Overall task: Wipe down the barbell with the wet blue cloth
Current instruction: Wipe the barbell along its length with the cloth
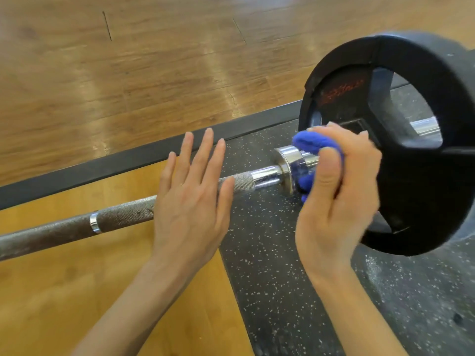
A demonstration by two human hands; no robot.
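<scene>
Person wiping a barbell's chrome collar with a blue cloth.

The right hand (pixel 336 191) grips the blue cloth (pixel 314 146) against the barbell (pixel 123 217) sleeve collar, at three o'clock, beside the black weight plate (pixel 424 176). The left hand (pixel 191 199), fingers spread flat, lies over the knurled shaft at centre.

Two bare forearms in view, no sleeves. Left hand (pixel 191 201) and right hand (pixel 336 199) ungloved. Short plain nails
</scene>
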